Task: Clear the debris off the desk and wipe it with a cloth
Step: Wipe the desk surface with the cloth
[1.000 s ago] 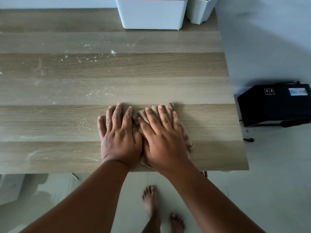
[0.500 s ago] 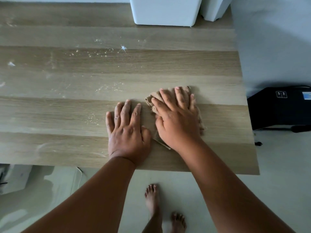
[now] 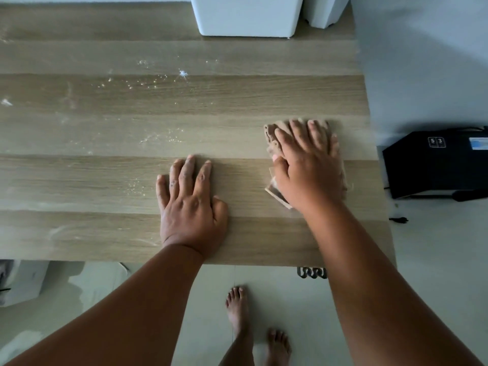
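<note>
Right hand (image 3: pixel 306 170): lies palm down on the cloth, fingers straight and slightly spread; the grip is flat and wide, pressing rather than clutching.
Cloth (image 3: pixel 273 133): beige, crumpled, almost wholly under the right hand; its edges show past the fingertips and beside the thumb, and a corner lies flat by the wrist. It sits on the right part of the desk, near the right edge.
Left hand (image 3: pixel 191 204): lies palm down on bare wood, fingers straight and close together; the grip is flat and wide and holds nothing. It lies apart from the cloth, nearer the front edge.
Desk (image 3: pixel 79 167): wood-grain top in light and dark bands running left to right.
Debris (image 3: pixel 148 80): pale crumbs and powder scattered across the middle and left of the desk, beyond the left hand; a few grains lie just left of that hand, and faint smears mark the left side.
White containers (image 3: pixel 245 17): two, side by side at the far edge of the desk, tops cut off by the frame.
Black device (image 3: pixel 433 165): on the floor to the right of the desk.
Bare feet (image 3: pixel 237 313): on the floor in front of the desk, between the forearms.
</note>
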The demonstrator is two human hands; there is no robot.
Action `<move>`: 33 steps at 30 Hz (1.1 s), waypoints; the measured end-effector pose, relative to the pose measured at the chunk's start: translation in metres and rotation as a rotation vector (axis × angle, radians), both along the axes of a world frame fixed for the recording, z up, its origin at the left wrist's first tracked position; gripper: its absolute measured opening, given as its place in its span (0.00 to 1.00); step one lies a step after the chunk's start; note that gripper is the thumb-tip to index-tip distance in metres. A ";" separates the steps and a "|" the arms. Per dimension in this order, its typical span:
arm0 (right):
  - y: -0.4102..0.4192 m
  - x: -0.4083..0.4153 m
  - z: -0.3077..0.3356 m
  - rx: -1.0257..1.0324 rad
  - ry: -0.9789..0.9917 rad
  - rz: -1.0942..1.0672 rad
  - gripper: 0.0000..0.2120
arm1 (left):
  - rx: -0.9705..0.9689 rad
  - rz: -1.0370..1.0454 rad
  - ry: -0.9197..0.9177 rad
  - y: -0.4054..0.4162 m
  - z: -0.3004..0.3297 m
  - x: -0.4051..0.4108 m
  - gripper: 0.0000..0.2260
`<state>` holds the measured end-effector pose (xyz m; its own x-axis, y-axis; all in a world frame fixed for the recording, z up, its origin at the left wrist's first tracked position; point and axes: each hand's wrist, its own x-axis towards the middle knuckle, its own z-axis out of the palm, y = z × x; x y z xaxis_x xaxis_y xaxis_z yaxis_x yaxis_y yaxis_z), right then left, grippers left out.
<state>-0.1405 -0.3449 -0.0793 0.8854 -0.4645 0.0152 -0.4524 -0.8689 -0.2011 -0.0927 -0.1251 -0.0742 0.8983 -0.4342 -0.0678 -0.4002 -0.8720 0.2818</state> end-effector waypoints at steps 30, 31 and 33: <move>0.025 -0.002 -0.010 -0.001 -0.010 0.034 0.28 | -0.013 -0.011 -0.021 -0.003 0.001 -0.003 0.32; 0.037 -0.007 -0.009 0.006 -0.023 0.090 0.28 | -0.010 -0.009 -0.020 -0.004 0.002 -0.003 0.32; 0.057 -0.026 -0.008 0.014 -0.037 0.220 0.29 | -0.005 -0.006 -0.018 -0.004 0.001 -0.003 0.33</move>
<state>-0.1663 -0.2883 -0.0870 0.9645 -0.2601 0.0445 -0.2438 -0.9429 -0.2267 -0.0959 -0.1295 -0.0727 0.8966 -0.4401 -0.0492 -0.4108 -0.8681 0.2787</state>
